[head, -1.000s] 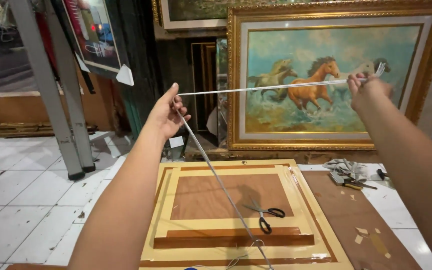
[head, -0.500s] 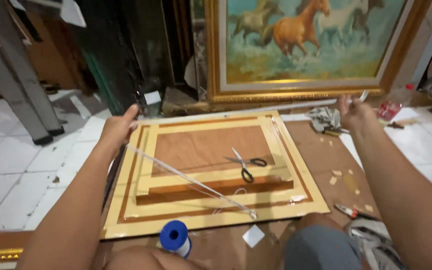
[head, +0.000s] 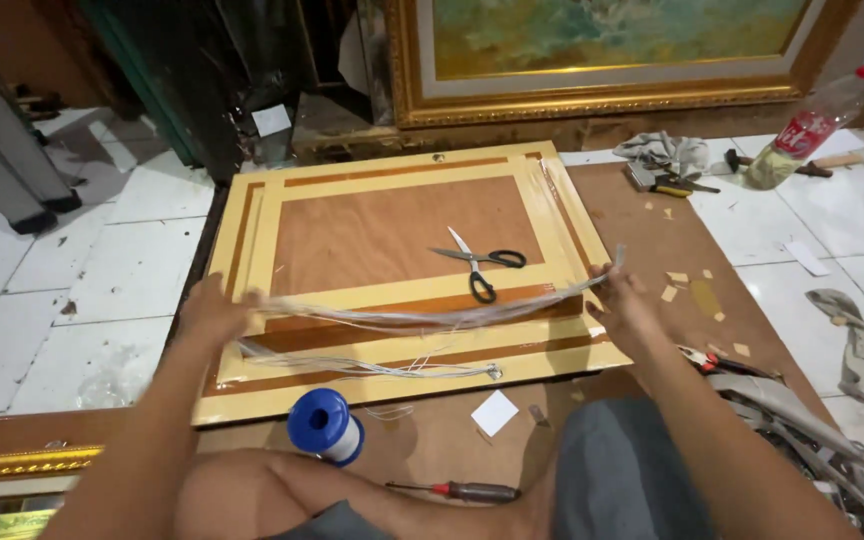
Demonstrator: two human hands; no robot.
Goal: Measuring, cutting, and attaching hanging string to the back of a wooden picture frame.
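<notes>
A yellow and brown picture frame lies face down on the floor, its brown backing board up. My left hand grips one end of a white string over the frame's lower left part. My right hand grips the other end near the frame's right edge. The string hangs slack and blurred between them, low over the frame. More loose string lies on the frame's bottom rail. Black-handled scissors rest on the backing board just beyond the string.
A blue spool of white string stands by my knee. A red-handled screwdriver lies near my leg. A gold-framed painting leans at the back. Rags, pliers and a plastic bottle lie to the right, a ladder foot at left.
My hands have come down from chest height to just above the frame, and the taut string has gone slack. My head has tilted down, so the painting has slid to the top.
</notes>
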